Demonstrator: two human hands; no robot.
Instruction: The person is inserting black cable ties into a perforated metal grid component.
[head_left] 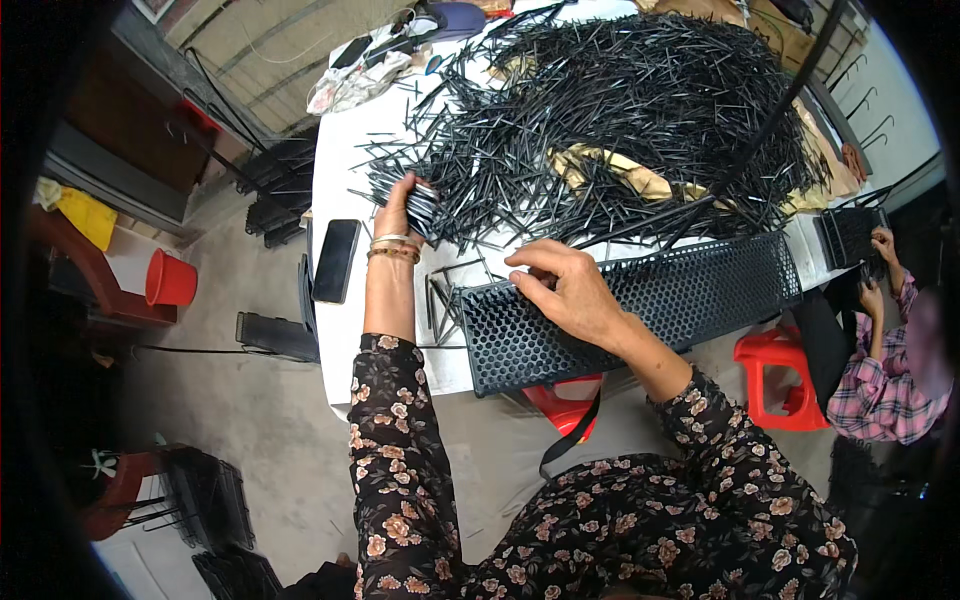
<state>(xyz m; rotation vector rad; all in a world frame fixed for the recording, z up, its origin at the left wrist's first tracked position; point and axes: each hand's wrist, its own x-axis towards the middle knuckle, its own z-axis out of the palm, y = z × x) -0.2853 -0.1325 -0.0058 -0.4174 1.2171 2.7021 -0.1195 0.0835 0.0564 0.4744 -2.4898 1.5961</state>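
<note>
A bundle of thin, dark, shiny sticks [421, 208] is gripped in my left hand [398, 212], thumb across it, at the left edge of the pile. My right hand [572, 292] hovers over a long black tray full of round holes [690, 290]. Its fingers are bent, with a gap between thumb and forefinger and nothing visible in it. The tray lies slantwise along the table's near edge. A large heap of similar black sticks [640, 90] spreads over the far side, partly on brown paper [640, 178].
A phone [337, 261] lies on the white table [340, 170], left of my left forearm. At the right, another person's hands [880, 262] work at a smaller black tray [845, 238]. Red stools [770, 375] stand under and beside the table. A red bucket [171, 278] sits far left.
</note>
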